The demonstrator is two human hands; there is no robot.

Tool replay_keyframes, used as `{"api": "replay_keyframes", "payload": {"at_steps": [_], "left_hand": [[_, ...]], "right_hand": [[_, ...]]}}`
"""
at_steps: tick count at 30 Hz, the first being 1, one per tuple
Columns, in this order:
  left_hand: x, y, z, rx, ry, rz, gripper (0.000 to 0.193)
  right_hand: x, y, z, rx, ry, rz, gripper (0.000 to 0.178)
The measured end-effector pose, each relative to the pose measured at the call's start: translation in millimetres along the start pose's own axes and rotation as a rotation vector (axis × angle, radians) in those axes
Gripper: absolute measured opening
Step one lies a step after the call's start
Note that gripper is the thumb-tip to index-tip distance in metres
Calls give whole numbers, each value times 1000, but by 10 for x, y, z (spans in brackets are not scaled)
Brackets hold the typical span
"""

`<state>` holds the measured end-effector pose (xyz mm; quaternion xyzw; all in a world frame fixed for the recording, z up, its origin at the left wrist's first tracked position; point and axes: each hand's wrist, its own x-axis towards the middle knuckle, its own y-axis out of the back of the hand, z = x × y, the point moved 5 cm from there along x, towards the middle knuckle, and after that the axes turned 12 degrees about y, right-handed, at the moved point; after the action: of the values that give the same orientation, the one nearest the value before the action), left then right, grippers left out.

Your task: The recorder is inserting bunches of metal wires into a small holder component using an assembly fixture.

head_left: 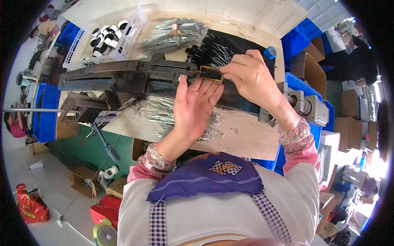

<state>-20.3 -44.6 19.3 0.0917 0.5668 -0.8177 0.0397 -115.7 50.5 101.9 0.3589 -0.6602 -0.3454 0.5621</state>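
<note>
My left hand lies palm up with its fingers stretched out beneath the end of a long dark metal machine. Its thumb is against the machine's lower side. Just over those fingertips is a small dark rectangular piece with a yellowish edge, at the machine's right end. My right hand is closed in a pinch at the right end of that piece; what lies between the fingertips is too small to make out. Black bristle-like material and twisted wire pieces lie just behind.
A white plastic basket of black-and-white round pieces stands at the back left. Bundled silver wires lie behind the machine, more loose wires in front. A blue cap and a metal cylinder unit sit at the right.
</note>
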Motion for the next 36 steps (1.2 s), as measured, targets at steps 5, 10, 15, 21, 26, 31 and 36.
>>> {"api": "replay_keyframes", "payload": {"at_steps": [5, 10, 15, 21, 26, 31, 36], "left_hand": [[-13, -30, 34, 11, 4, 7, 64], [-15, -28, 56, 15, -1, -6, 66], [-19, -9, 58, 4, -9, 10, 71], [-28, 30, 28, -35, -2, 43, 71], [-27, 38, 64, -50, -24, -32, 68], [-78, -49, 85, -51, -57, 187, 71], [0, -31, 137, 43, -1, 64, 58]], "right_hand": [[19, -21, -18, -29, 36, 36, 11], [18, -24, 4, -20, 24, 21, 9], [4, -21, 14, -16, -2, 1, 6], [15, -7, -276, -38, 74, 18, 13], [-2, 185, -228, 95, -259, 83, 23], [-11, -149, -274, -154, -178, -175, 31], [105, -178, -436, -306, 5, -209, 23]]}}
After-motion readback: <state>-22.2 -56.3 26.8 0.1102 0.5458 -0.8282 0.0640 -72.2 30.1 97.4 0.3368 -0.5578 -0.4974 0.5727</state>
